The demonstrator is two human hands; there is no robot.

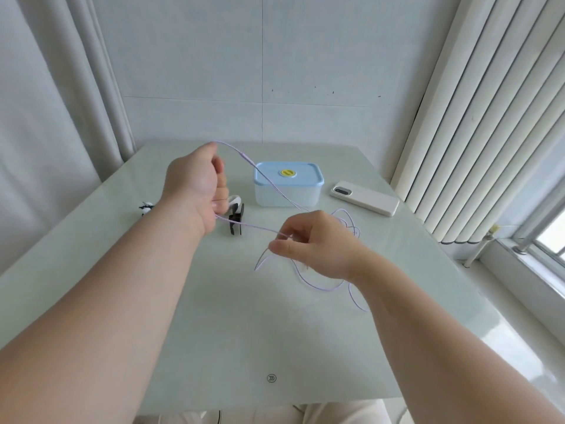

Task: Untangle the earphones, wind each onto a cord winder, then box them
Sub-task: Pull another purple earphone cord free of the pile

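Observation:
A thin lilac earphone cord (269,182) runs in a loop from my left hand (195,185) to my right hand (312,243). My left hand is raised above the table and grips the cord in its curled fingers. My right hand pinches the cord lower down, and the rest of the cord lies in loose tangled curves (324,286) on the table beneath and behind it. A black and white panda-shaped cord winder (237,214) stands just behind my left hand. Another small black and white winder (146,207) lies further left. The box (287,186), clear with a light blue lid, stands shut behind.
A white phone (363,198) lies face down to the right of the box. The pale glass table (244,332) ends near my lap at the bottom. Curtains hang at the left, vertical blinds and a window sill at the right, a tiled wall behind.

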